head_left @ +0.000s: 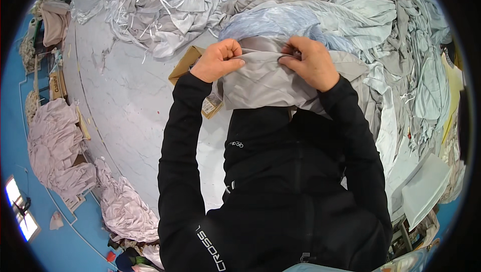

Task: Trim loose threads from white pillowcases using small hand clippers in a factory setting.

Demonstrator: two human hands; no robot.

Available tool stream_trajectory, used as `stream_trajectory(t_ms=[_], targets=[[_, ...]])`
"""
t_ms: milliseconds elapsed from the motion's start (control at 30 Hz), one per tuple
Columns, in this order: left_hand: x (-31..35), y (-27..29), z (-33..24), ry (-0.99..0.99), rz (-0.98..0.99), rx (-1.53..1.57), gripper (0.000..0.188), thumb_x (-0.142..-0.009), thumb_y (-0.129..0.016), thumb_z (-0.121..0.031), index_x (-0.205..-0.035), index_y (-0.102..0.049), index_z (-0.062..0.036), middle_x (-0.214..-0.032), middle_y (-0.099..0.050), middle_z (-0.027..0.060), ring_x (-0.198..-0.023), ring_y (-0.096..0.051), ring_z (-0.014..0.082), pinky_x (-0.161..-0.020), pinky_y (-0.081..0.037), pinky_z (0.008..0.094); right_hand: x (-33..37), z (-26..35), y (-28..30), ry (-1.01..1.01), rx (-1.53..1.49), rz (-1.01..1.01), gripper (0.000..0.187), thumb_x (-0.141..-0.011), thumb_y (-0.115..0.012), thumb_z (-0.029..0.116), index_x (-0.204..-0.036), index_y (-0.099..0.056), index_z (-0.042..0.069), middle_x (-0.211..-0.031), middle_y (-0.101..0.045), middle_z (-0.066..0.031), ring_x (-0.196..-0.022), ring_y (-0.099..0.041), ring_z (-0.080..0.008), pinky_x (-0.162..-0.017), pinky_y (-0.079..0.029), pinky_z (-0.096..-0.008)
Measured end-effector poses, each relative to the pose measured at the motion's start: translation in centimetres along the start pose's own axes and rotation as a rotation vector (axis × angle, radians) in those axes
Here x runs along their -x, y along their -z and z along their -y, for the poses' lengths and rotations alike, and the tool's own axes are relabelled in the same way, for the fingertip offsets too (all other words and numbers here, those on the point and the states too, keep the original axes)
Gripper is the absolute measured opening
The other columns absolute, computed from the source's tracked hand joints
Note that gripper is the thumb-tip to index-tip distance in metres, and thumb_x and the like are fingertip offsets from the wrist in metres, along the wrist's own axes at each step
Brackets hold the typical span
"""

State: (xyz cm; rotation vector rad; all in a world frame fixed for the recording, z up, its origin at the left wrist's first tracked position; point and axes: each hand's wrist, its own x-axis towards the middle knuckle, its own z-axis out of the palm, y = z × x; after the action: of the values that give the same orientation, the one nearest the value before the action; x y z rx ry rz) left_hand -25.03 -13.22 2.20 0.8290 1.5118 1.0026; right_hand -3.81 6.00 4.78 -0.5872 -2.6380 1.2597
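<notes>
A light grey piece of cloth (270, 84) hangs in front of me, its upper edge pulled up between both hands. My left hand (219, 60) pinches that edge at its left end, thumb on the near side. At the right, my right hand (313, 62) grips the same edge between thumb and curled fingers. Behind the edge, a greyish inner fold (261, 44) shows. Pale blue cloth (280, 21) lies bunched just beyond the hands. A cardboard box (186, 65) is partly hidden behind my left wrist.
Grey cloth with white ties (165, 11) is heaped along the far side of the marbled white surface (125, 96). Pale green cloth (431, 81) piles up at the right. Pinkish cloth heaps (57, 146) lie at the left over a blue floor (42, 171). A pale flat packet (426, 189) is at the lower right.
</notes>
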Motion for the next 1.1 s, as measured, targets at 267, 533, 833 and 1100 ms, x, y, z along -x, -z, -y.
stream_trajectory(t_ms=[267, 533, 833, 1100], targets=[[0.8, 1.8, -1.9, 0.011, 0.102, 0.018, 0.028, -0.084, -0.073, -0.007, -0.109, -0.064, 0.0007, -0.097, -0.066, -0.0001, -0.087, -0.058, 0.0062, -0.08, -0.045, 0.0218, 0.7, -3.2, 4.5, -0.097, -0.479, 0.091, 0.018, -0.081, -0.077, 0.01, -0.08, -0.06, 0.005, -0.068, -0.048, 0.0088, -0.062, -0.039, -0.0013, -0.056, -0.031, -0.0205], [1.9, 3.3, -1.2, 0.028, 0.162, 0.051, 0.028, -0.084, -0.073, -0.005, -0.11, -0.065, 0.004, -0.099, -0.068, 0.0032, -0.089, -0.061, 0.0086, -0.082, -0.048, 0.0241, 2.1, -5.9, 7.2, -0.188, -0.565, 0.1, 0.018, -0.086, -0.076, 0.017, -0.08, -0.061, 0.007, -0.069, -0.049, 0.0099, -0.063, -0.039, -0.0017, -0.058, -0.029, -0.0202], [3.1, 4.4, 0.0, 0.064, 0.152, -0.027, 0.028, -0.092, -0.064, -0.014, -0.114, -0.064, 0.0029, -0.1, -0.066, 0.0023, -0.091, -0.06, 0.0096, -0.084, -0.046, 0.0254, 3.5, -6.5, 9.2, -0.266, -0.539, 0.127, 0.019, -0.084, -0.076, 0.017, -0.078, -0.061, 0.007, -0.07, -0.051, 0.0097, -0.065, -0.04, -0.0017, -0.059, -0.03, -0.0199], [4.0, 1.6, -1.3, -0.007, -0.002, -0.037, 0.018, -0.09, -0.064, -0.006, -0.107, -0.065, 0.0013, -0.086, -0.057, -0.0039, -0.078, -0.048, 0.0046, -0.071, -0.041, 0.022, 5.7, -7.7, 11.1, -0.297, -0.482, 0.132, 0.02, -0.084, -0.075, 0.016, -0.078, -0.058, 0.008, -0.07, -0.05, 0.0099, -0.064, -0.04, -0.0004, -0.058, -0.029, -0.0191]])
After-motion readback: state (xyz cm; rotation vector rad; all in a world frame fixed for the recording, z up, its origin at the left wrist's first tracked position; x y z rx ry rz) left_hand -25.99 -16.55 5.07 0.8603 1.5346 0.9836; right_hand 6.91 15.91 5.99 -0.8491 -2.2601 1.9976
